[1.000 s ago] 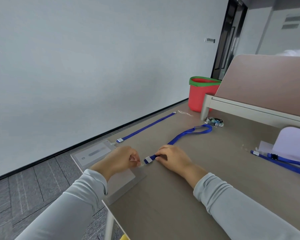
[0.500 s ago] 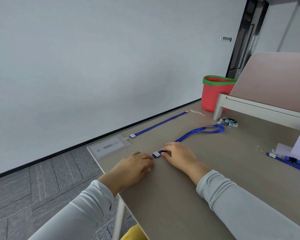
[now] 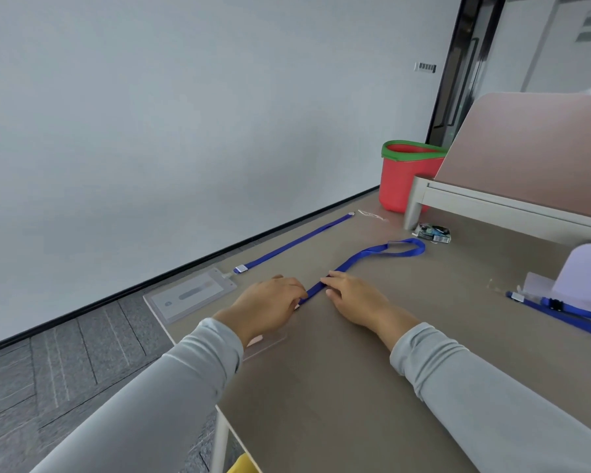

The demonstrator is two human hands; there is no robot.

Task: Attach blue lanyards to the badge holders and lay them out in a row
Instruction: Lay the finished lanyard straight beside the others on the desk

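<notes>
A clear badge holder (image 3: 268, 343) lies flat near the table's left edge, mostly under my left hand (image 3: 270, 307). That hand's fingers are curled over the holder's top and the clip end of a blue lanyard (image 3: 372, 255). My right hand (image 3: 352, 295) presses its fingertips on the strap just right of the left hand. The strap runs away to a loop at the back. To the left, a second badge holder (image 3: 191, 295) lies with a straight blue lanyard (image 3: 294, 242) clipped to it.
Spare blue lanyards (image 3: 567, 312) lie at the right beside a pale lavender object (image 3: 587, 278). A desk divider (image 3: 526, 148), a small packet (image 3: 434, 232), a clear wrapper (image 3: 372, 215) and a red bucket (image 3: 403, 179) stand at the back. The table edge (image 3: 171, 332) drops to the floor on the left.
My left hand has slid right over the lanyard's white clip end, which is now hidden. The holder has come to lie on the table under it. My right hand stays on the strap.
</notes>
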